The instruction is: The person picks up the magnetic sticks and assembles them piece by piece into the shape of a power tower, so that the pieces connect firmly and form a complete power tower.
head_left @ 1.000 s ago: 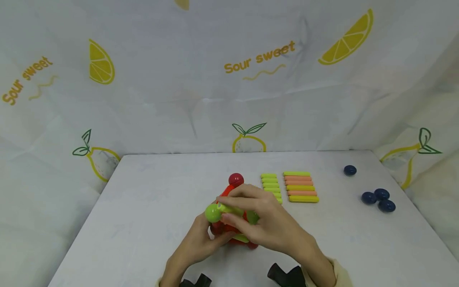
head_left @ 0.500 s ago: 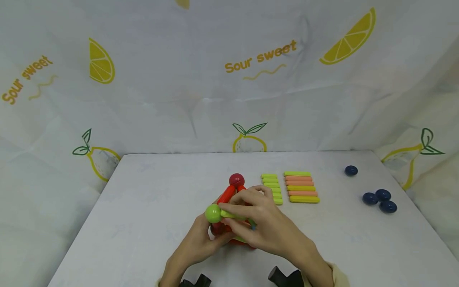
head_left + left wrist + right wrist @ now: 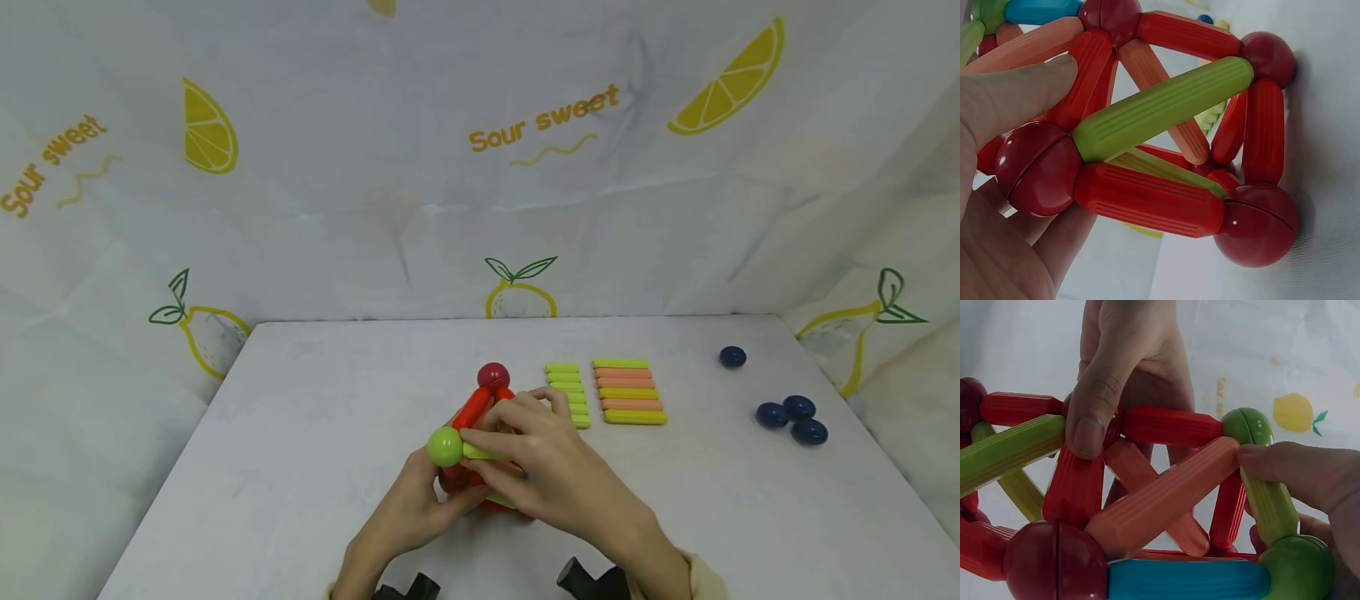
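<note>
A frame of magnetic building sticks and balls point(image 3: 472, 408) stands on the table, red balls and sticks making up most of it. My left hand point(image 3: 423, 504) grips its left side; in the right wrist view the left thumb point(image 3: 1092, 419) lies over a red ball and stick. Up top, my right hand point(image 3: 558, 458) pinches a lime stick point(image 3: 1270, 509) between thumb and fingers. That stick runs from a light green ball point(image 3: 446, 447) to a darker green ball point(image 3: 1297, 569). A blue stick point(image 3: 1188, 579) and orange sticks point(image 3: 1163, 497) brace the same end. The right hand hides part of the frame.
Behind the right hand lie a row of short lime sticks point(image 3: 566, 382) and a row of longer yellow, orange and lime sticks point(image 3: 628, 392). Several dark blue balls point(image 3: 799, 407) rest at the right of the white table point(image 3: 315, 400). A lemon-printed cloth point(image 3: 337, 233) hangs behind.
The lime stick in my right hand has turned and lowered into line with the light green ball. The right fingers have shifted down, uncovering more red sticks. My left hand has stayed put.
</note>
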